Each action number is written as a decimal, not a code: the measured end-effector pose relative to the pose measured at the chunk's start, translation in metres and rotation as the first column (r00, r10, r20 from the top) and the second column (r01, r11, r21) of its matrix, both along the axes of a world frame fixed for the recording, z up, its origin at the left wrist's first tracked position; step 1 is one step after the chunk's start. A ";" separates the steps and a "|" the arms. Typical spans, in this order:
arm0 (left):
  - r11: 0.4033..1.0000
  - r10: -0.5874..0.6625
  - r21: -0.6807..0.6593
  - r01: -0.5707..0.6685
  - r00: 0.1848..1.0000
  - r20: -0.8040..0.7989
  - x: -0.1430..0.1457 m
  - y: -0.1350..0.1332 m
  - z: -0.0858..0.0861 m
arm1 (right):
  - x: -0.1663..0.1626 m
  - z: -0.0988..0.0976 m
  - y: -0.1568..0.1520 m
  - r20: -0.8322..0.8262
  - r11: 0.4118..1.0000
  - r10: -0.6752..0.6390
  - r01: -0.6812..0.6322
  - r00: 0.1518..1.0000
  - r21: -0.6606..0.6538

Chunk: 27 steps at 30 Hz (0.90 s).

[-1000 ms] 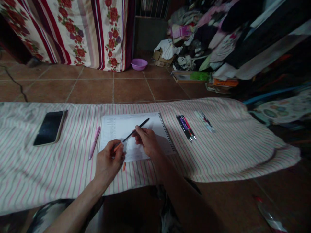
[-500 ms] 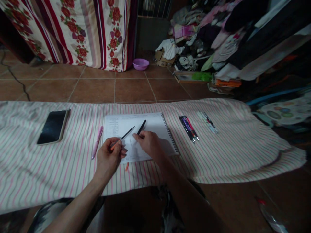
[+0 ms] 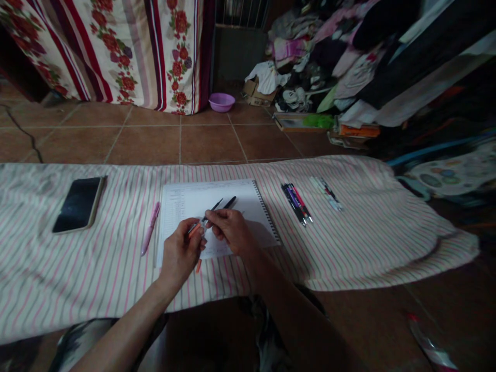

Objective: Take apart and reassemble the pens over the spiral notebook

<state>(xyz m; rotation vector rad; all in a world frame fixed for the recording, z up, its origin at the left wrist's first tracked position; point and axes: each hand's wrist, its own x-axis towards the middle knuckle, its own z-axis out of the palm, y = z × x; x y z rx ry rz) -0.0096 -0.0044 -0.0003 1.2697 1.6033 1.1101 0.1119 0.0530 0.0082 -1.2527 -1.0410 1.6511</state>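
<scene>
My left hand (image 3: 182, 250) is closed around an orange pen part (image 3: 195, 229) at the notebook's lower edge. A thin dark refill (image 3: 218, 203) points up and away from it. My right hand (image 3: 228, 227) has come up against the left, its thumb and finger pinched on the dark refill just above the orange part. Beyond its knuckles a black pen piece (image 3: 230, 202) sticks out; whether the hand holds it or it lies on the page I cannot tell. Below them is the open spiral notebook (image 3: 253, 206). A small orange piece (image 3: 199, 266) lies at its near edge.
Left of the notebook lie a pink pen (image 3: 150, 229) and a phone (image 3: 78, 204). To the right are several dark pens (image 3: 296, 204) and several pale pens (image 3: 326, 193). All rest on a striped cloth (image 3: 368, 222). A purple basin (image 3: 221, 103) stands on the tiled floor beyond.
My right hand has moved left, from the black pen piece to the refill by my left hand, and the hands now meet. The view has shifted slightly.
</scene>
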 end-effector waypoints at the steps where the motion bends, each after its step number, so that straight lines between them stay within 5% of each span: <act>1: 1.000 -0.009 0.009 0.010 0.996 -0.093 -0.001 0.000 0.000 | -0.001 0.000 0.000 -0.014 1.000 -0.001 0.001 1.000 0.004; 6: 0.995 -0.023 0.077 0.063 0.901 -0.434 -0.003 0.001 0.002 | -0.004 0.003 -0.004 -0.036 0.999 -0.017 0.019 0.999 0.037; 12: 0.990 -0.086 0.064 0.124 0.903 -0.420 0.000 0.001 0.010 | -0.007 0.004 -0.005 0.020 0.996 -0.066 0.064 0.998 0.067; 19: 0.997 -0.052 -0.051 0.054 0.998 0.033 0.008 0.002 0.006 | -0.010 0.004 -0.007 0.012 0.990 -0.132 0.132 0.991 0.041; 27: 0.977 -0.091 -0.131 0.168 0.886 0.456 0.004 0.009 0.006 | -0.010 -0.001 -0.007 -0.039 0.988 -0.145 0.147 0.989 0.039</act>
